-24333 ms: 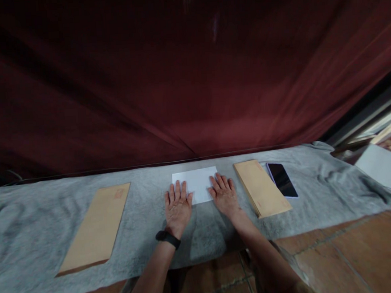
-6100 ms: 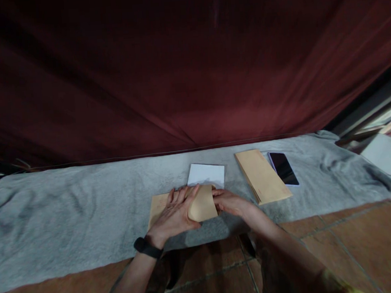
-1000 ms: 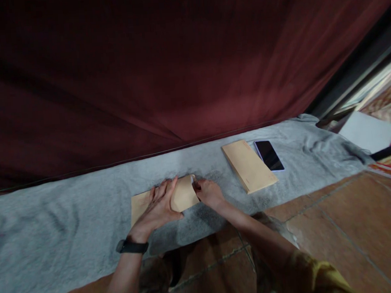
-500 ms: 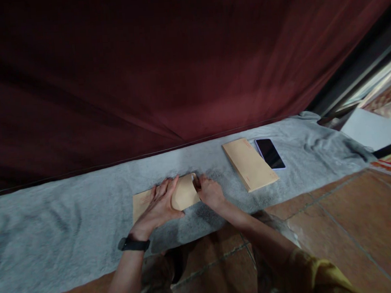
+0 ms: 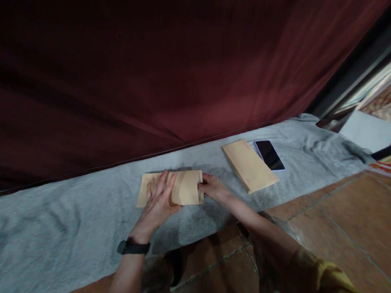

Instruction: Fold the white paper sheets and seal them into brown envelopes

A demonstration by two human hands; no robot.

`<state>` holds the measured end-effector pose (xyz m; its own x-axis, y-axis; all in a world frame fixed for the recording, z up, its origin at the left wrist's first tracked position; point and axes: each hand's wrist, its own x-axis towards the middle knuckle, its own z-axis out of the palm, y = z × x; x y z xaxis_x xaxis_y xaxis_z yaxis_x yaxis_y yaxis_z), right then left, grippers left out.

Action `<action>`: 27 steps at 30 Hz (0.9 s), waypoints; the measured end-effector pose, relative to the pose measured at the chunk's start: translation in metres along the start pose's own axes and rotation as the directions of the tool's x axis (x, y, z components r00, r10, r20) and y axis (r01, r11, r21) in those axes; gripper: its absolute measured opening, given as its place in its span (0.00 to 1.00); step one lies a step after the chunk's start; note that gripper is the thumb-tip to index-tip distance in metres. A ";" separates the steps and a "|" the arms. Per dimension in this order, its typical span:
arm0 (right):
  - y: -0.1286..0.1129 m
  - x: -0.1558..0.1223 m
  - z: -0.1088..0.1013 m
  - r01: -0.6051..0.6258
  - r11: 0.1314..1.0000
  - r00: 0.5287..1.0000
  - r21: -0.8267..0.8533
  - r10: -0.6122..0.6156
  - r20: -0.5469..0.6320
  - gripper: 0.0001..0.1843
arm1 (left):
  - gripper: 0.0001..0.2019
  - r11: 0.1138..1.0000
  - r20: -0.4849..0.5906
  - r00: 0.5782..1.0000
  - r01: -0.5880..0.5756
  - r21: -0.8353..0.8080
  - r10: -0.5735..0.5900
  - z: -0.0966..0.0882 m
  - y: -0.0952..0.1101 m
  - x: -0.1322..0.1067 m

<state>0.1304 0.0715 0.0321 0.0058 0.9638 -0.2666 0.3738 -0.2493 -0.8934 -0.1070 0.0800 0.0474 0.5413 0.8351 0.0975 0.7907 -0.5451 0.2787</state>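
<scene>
A tan paper envelope lies flat on the grey towel, its open end pointing right. My left hand, with a black watch on the wrist, rests palm down on the envelope's left half, fingers stretched out. At the envelope's right end, my right hand has its fingers closed on the flap edge. The white folded paper seen earlier is out of sight.
A stack of tan envelopes lies to the right, with a dark phone beside it. A dark red curtain hangs behind the towel. Brown floor tiles lie in front; white paper sits at far right.
The envelope has turned from slanted to lying square with the towel's edge and sits slightly further back. My right hand has moved to its right end at the flap.
</scene>
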 end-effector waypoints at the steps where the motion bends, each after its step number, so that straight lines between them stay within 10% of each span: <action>1: 0.001 0.000 -0.001 -0.019 0.990 1.000 0.139 0.018 0.003 0.08 | 0.53 1.000 -0.040 0.999 0.027 0.001 -0.026 -0.002 0.001 0.001; 8: 0.001 -0.013 -0.004 -0.041 0.707 0.983 0.706 0.154 -0.098 0.13 | 0.41 0.831 -0.240 0.877 0.259 -0.493 -0.416 0.005 0.027 0.011; 11: 0.004 -0.020 0.005 -0.019 0.608 0.979 0.794 0.171 -0.107 0.15 | 0.39 0.353 0.072 0.793 0.348 -0.869 -0.605 0.018 0.056 0.012; 13: 0.007 -0.023 0.013 -0.008 0.551 0.980 0.834 0.172 -0.104 0.16 | 0.37 -0.011 0.324 0.817 0.363 -0.932 -0.476 0.025 0.076 0.010; 15: 0.010 -0.026 0.020 0.003 0.531 0.980 0.848 0.167 -0.108 0.17 | 0.32 -0.161 0.387 0.828 0.352 -0.922 -0.406 0.031 0.093 0.008; 21: 0.014 -0.035 0.021 -0.002 0.600 0.991 0.800 0.110 -0.081 0.21 | 0.21 -0.259 0.343 0.793 0.240 -0.935 -0.504 0.040 0.101 0.009; 27: 0.020 -0.041 0.010 -0.109 0.657 0.985 0.746 0.172 -0.008 0.16 | 0.38 -0.142 0.286 0.796 0.249 -0.958 -0.533 0.039 0.101 0.014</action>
<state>0.1278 0.0260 0.0218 0.0768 0.9074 -0.4132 -0.4471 -0.3391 -0.8277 -0.0084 0.0334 0.0398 0.0908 0.9346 -0.3440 -0.2514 0.3558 0.9001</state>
